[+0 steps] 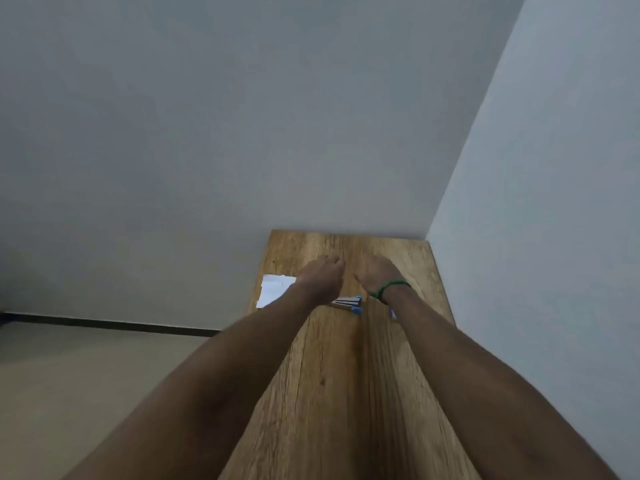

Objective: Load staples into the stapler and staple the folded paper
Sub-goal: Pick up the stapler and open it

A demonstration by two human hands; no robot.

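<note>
Both our hands reach out over the far end of the wooden table (346,375), close to the wall, and the things we need lie nearer to us than our fingertips do. Our left hand (320,275) rests palm down with the fingers curled under at the far side; our right hand (375,270), with a green band (388,289) round the wrist, lies just beside it, fingers also bent downward. We cannot tell whether either hand grips anything: the fingertips are hidden behind the backs of the hands, and nothing shows between them.

The stapler (348,303), as we take the dark, blue-tipped object to be, lies under our wrists, in the gap between the two forearms. Its long axis runs roughly across the table, left to right, the blue end pointing toward the right wrist, its other end hidden beneath the left wrist. The folded paper (275,289) lies at the table's left edge, just left of the left wrist and partly covered by that forearm. A small pale-blue bit (393,313) peeks out beside the right forearm; it is too hidden to name.

So the coming move, as we judge it, is a drawing back: the stapler sits behind both palms, about equally near either wrist, while the paper is plainly the left hand's to take.
</note>
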